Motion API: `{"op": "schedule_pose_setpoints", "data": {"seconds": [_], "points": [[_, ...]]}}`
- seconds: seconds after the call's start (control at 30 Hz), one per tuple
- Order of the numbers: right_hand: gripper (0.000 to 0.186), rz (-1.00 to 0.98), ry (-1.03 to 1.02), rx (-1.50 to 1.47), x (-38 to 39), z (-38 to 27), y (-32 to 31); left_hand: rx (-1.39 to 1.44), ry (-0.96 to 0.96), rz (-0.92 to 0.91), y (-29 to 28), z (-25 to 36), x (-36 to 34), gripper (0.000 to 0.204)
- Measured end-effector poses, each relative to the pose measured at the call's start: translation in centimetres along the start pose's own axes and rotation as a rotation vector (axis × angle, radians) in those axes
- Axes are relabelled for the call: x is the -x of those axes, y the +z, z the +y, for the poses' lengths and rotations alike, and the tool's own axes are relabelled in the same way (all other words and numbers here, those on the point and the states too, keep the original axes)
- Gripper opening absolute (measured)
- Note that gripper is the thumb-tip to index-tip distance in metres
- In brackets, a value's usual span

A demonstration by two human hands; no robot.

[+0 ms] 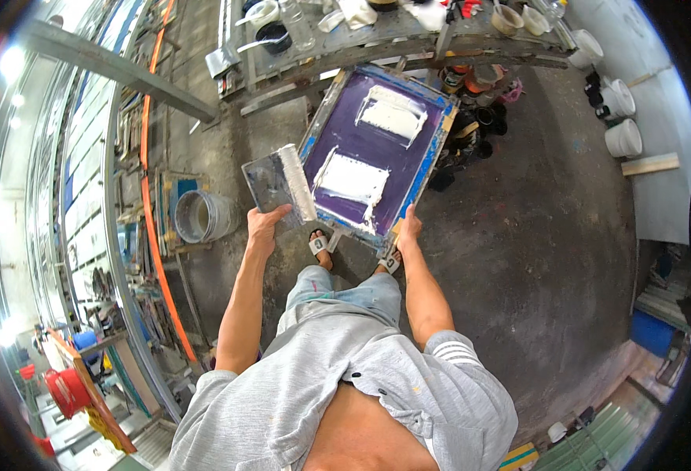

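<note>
My right hand [410, 224] grips the near right corner of a screen printing frame [433, 149]. Blue tape runs along its edges, and its mesh [334, 149] is purple. Two thick patches of white ink lie on it, a near patch [351, 182] and a far patch [393, 115]. In my left hand [265, 226] is a flat grey squeegee [269, 180], thumb on top and fingers mostly hidden beneath. White ink coats the squeegee's right edge, which is close to the frame's left side. The frame is tilted, its far end near the workbench.
A cluttered workbench [345, 39] with tubs and a dark ink pot [273, 35] spans the far side. Left stand a white bucket [204, 216] and metal racks [114, 235]. Dark cans [483, 118] crowd the floor right of the frame; white pails [623, 137] line the right wall.
</note>
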State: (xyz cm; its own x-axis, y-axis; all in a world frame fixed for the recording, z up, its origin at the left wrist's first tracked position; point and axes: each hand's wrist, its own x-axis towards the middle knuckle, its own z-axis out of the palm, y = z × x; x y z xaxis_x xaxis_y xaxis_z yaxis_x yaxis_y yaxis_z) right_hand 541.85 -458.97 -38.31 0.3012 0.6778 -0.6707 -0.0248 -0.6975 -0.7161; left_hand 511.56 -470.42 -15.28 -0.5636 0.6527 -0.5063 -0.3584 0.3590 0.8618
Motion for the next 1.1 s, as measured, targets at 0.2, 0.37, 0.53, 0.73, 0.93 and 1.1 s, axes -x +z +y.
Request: {"op": "schedule_pose_setpoints", "data": {"seconds": [0.2, 0.37, 0.53, 0.73, 0.93, 1.1], "points": [[0.063, 0.138, -0.449, 0.5, 3.4, -2.7, -2.8, -0.73, 0.33, 0.052, -1.4, -2.6, -0.2, 0.027], [0.052, -0.086, -1.386, 0.54, 16.4, -11.7, -1.5, -1.367, 0.772, -0.059, 0.3, -3.6, 0.4, 0.017], [0.039, -0.37, -1.476, 1.236, 24.1, -9.7, 2.3, -1.597, 0.878, -0.352, 3.0, -3.7, 1.9, 0.016], [0.021, -0.358, -1.243, 1.195, 22.1, -8.4, 3.7, -1.195, 1.047, -0.331, -1.2, 0.5, 4.4, 0.05], [0.026, -0.135, -1.203, 1.059, 11.2, -15.3, 6.5, -1.083, 0.696, -0.028, -16.0, -2.6, -1.2, 0.055], [0.033, 0.009, -1.164, 1.138, 0.4, -25.1, 9.9, -1.101, 0.095, 0.072, -31.1, -12.3, 0.9, 0.048]]}}
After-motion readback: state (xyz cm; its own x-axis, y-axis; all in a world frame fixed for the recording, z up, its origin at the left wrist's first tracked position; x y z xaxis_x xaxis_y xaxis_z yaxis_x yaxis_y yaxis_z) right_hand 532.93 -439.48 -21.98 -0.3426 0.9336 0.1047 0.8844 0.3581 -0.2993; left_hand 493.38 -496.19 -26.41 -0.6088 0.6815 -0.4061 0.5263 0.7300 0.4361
